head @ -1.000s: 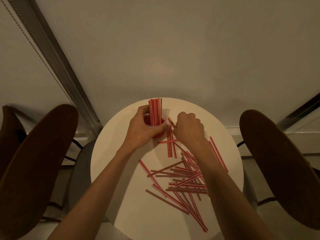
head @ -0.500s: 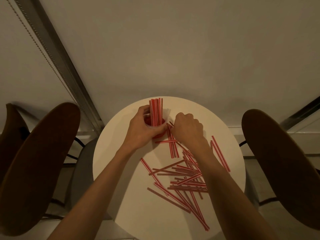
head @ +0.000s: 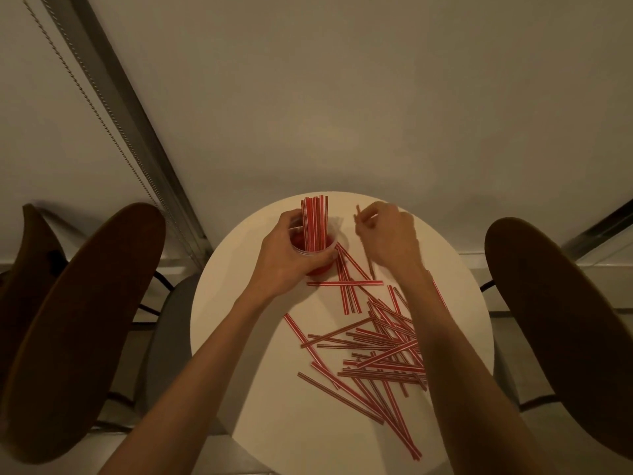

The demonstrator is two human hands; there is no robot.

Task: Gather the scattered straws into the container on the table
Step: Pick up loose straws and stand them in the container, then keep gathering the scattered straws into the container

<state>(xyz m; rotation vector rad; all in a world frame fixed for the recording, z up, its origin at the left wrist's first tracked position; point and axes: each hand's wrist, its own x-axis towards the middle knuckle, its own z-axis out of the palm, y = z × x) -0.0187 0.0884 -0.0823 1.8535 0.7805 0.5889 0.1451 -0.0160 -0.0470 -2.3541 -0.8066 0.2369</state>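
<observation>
A clear cup [head: 317, 253] with a red inside stands at the far side of the round white table [head: 239, 337], with several red-and-white striped straws [head: 314, 221] upright in it. My left hand [head: 284, 258] is wrapped around the cup. My right hand [head: 387, 234] is lifted to the right of the cup and pinches one straw [head: 363, 240], blurred, with its upper end above the fingers. Several loose straws [head: 380, 351] lie scattered across the table's middle and right, partly under my right forearm.
Two dark brown chair backs flank the table, one at the left [head: 78, 320] and one at the right [head: 561, 330]. A grey chair seat [head: 171, 323] sits beside the table's left edge. A pale wall lies behind, with a metal frame [head: 130, 121] running diagonally.
My right hand has risen from the table next to the cup, lifting one straw off the surface. My left hand stays on the cup.
</observation>
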